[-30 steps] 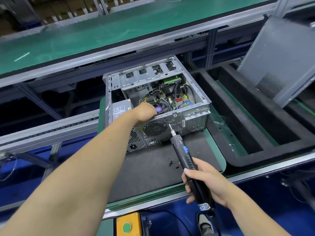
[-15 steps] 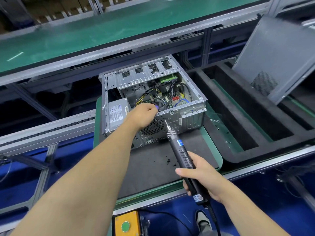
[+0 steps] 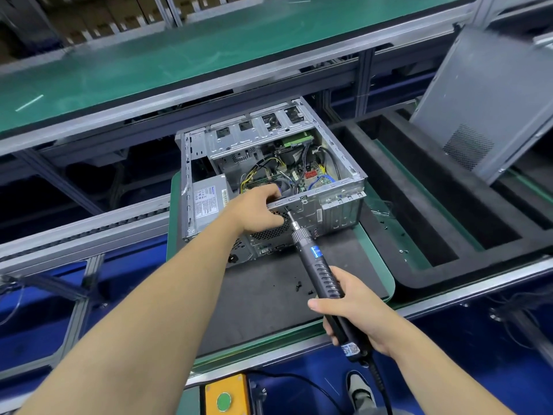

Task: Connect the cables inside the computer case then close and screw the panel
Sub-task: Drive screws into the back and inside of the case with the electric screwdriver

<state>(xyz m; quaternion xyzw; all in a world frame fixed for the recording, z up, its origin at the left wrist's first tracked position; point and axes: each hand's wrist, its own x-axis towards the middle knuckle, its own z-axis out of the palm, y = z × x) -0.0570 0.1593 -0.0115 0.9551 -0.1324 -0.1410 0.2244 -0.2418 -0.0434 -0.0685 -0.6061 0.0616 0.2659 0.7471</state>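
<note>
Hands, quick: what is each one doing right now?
Left hand: fingers curled over the top rear edge of the open computer case, holding it.
Right hand: closed around the electric screwdriver, tip at the case's rear panel.

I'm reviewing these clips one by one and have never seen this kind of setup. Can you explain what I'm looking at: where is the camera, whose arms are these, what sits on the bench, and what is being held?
There is no robot here. A person wears the camera on their head, so the single view looks forward and down along their own bare arms.

On a dark mat on a green-edged tray sits an open computer case, its side off, with coloured cables and a circuit board visible inside. A few small black screws lie loose on the mat.

The left hand rests on the case's near top edge, fingers curled over it. The right hand grips an electric screwdriver, whose tip meets the case's rear face just below that edge.

The grey sheet at upper right looks like the removed side panel, leaning tilted.
</note>
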